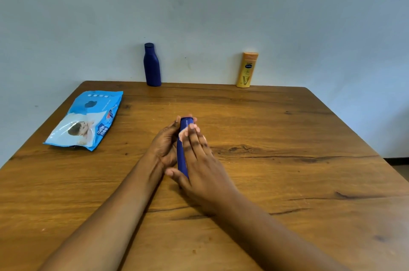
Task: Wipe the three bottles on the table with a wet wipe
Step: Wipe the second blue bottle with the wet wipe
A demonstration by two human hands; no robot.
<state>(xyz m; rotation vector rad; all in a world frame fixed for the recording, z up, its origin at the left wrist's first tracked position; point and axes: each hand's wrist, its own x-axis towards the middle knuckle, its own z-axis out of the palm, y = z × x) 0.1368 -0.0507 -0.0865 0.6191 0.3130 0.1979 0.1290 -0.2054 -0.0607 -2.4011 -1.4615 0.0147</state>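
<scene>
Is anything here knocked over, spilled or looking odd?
Nothing spilled or damaged. The dark blue bottle and orange bottle stand upright at the far edge. The third bottle is tipped only because the left hand holds it while the right hand wipes it. The wipes pack lies askew.

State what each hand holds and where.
The left hand grips the near blue bottle round its upper body near the cap; the right hand presses a wet wipe against its side.
</scene>
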